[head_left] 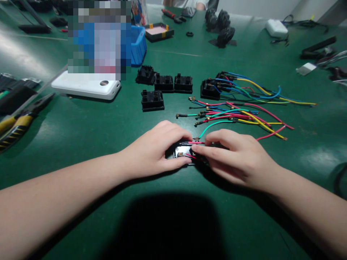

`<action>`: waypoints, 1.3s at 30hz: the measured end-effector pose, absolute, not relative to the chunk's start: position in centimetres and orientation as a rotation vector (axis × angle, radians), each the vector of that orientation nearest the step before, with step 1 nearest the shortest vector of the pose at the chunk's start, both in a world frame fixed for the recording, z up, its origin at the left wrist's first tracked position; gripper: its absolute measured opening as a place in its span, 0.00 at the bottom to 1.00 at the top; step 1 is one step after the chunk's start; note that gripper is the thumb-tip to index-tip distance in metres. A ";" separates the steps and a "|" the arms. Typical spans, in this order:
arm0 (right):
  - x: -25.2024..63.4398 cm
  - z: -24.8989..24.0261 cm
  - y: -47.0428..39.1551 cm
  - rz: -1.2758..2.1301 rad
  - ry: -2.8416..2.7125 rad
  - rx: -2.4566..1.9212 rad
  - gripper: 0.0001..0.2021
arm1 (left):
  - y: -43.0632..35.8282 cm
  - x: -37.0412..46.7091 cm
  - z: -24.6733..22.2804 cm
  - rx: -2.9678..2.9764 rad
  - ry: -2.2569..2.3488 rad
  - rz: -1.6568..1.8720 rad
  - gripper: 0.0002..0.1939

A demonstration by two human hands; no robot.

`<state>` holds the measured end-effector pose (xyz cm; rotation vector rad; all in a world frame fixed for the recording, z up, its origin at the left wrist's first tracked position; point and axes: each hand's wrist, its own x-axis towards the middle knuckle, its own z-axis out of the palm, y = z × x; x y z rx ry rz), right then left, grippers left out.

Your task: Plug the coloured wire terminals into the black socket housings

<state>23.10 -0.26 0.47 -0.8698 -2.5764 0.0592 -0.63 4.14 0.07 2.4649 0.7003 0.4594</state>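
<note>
Between my hands, low on the green table, lies a small device (pixel 179 150) with a pale inner face, a dark frame and red and green wires. My left hand (pixel 165 148) grips it from the left, thumb on the near edge and fingers on the far edge. My right hand (pixel 235 155) is closed at its right side, fingertips pressed on the device and its wires; what exactly they pinch is hidden. Just beyond are loose red, green and yellow wires (pixel 244 116) with metal ends. Black sockets (pixel 183 83) stand farther back, and one black socket (pixel 210 89) has wires attached.
Yellow-black pliers (pixel 20 126) lie at the left, near a white power bank (pixel 86 85). A blue bin (pixel 138 45), a black tray (pixel 159 32) and red-handled pliers (pixel 173 15) are at the back. A white adapter (pixel 276 28) sits back right. A person's arms show across the table.
</note>
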 end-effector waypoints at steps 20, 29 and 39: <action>23.4 0.7 0.1 -0.030 -2.626 -0.748 0.13 | 4.2 -0.5 0.0 2.468 0.703 0.449 0.17; 23.2 0.3 0.1 -0.046 -2.569 -0.678 0.12 | 4.2 -0.8 0.4 2.404 0.708 0.437 0.13; 23.4 0.0 0.0 0.051 -2.433 -0.798 0.21 | 4.2 -0.8 0.8 2.331 0.746 0.379 0.12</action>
